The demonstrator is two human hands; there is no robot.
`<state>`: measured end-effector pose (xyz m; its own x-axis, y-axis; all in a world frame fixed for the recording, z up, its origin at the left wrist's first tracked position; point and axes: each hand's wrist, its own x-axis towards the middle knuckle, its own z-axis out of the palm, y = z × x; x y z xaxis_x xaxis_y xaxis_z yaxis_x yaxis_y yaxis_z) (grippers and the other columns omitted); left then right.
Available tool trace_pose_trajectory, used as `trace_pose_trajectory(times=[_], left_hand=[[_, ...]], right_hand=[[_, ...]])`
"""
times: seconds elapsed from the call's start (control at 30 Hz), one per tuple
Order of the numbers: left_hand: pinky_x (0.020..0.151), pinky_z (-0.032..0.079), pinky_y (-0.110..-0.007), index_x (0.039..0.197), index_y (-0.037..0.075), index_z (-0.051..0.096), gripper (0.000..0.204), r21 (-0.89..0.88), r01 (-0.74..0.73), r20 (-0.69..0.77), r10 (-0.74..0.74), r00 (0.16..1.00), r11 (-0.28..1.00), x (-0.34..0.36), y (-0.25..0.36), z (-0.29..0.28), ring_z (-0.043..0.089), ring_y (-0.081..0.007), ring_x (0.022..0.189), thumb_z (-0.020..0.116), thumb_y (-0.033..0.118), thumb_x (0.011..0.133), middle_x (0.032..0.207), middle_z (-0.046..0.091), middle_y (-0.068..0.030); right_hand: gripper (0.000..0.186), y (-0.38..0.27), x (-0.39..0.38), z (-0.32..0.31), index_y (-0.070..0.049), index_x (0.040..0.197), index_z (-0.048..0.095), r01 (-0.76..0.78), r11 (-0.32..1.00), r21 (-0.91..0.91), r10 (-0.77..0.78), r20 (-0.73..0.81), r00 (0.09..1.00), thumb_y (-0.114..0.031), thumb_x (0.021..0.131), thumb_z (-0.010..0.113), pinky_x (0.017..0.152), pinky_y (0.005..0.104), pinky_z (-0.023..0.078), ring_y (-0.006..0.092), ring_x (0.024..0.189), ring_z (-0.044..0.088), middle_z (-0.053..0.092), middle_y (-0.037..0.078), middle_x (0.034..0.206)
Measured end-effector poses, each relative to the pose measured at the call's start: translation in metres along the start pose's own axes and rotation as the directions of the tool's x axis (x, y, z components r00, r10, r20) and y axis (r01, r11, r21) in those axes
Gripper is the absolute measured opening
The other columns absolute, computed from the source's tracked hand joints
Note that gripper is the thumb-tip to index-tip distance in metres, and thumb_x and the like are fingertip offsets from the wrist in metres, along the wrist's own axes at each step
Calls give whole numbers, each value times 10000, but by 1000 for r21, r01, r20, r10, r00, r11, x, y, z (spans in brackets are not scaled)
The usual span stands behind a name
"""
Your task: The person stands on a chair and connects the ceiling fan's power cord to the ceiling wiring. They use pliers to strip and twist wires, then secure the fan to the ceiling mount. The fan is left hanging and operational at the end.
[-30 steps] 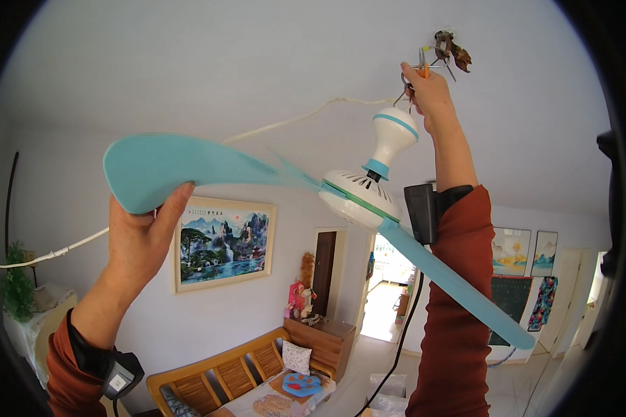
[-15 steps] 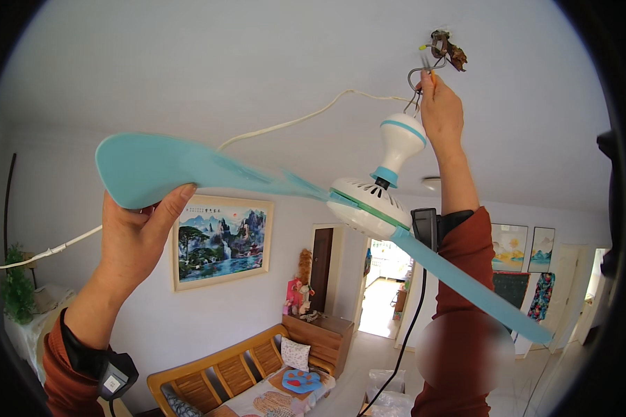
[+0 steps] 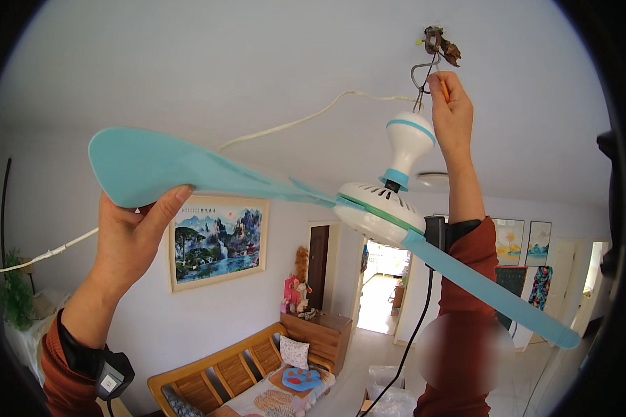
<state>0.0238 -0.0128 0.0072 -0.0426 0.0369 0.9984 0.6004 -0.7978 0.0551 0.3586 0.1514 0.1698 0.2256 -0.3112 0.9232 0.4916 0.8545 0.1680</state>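
Note:
A white and light-blue ceiling fan hangs tilted from a bent wire hook. That hook is hung at a rusty ceiling fitting. My left hand grips the wide left blade from below, thumb along its lower edge. Up beside the hook, my right hand is closed round a slim tool with an orange handle; its exact kind is mostly hidden by the fingers. A second blade slopes down to the right, in front of my right sleeve.
A white cord runs from the fan's top leftward along the ceiling. Below stand a wooden sofa and a brown cabinet. A framed landscape picture hangs on the wall. A black cable dangles by my right arm.
My right hand has moved slightly right and down, away from the ceiling fitting, keeping the orange-handled tool. The fan has shifted a little right; my left hand still holds the blade.

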Motion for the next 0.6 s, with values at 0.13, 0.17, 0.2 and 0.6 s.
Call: trace_pose_trajectory(times=[0.13,0.17,0.2,0.6], left_hand=[[691,436,-218,923,17,643,105,84,-14,20,12,1000,996,1,1,-3,545,-79,773,652,87,845,842,634,-9],[690,436,-219,922,18,643,106,126,-5,27,2,1000,992,2,1,-4,543,-79,776,653,91,845,845,634,-10],[690,434,-220,921,19,643,110,95,-13,24,11,1000,995,2,1,-5,542,-80,777,655,96,844,847,633,-11],[599,395,-203,873,-8,612,119,132,-73,2,73,997,989,10,7,-4,469,-58,661,654,99,842,727,567,11]], right_hand=[[208,-9,-15,-5,-124,1033,627,269,929,-253,-251,102,963,-80,864,514,647,310,452,209,759,556,546,45,818],[212,-10,-18,-6,-123,1040,623,275,918,-286,-253,113,961,-70,866,514,657,300,449,205,752,552,544,42,850],[218,-11,-19,-7,-123,1048,619,280,905,-319,-254,124,959,-60,868,514,666,290,446,200,745,548,542,38,882],[136,-6,-15,2,-95,961,549,425,772,-472,-345,250,904,-73,827,549,647,352,464,232,827,553,526,54,880]])
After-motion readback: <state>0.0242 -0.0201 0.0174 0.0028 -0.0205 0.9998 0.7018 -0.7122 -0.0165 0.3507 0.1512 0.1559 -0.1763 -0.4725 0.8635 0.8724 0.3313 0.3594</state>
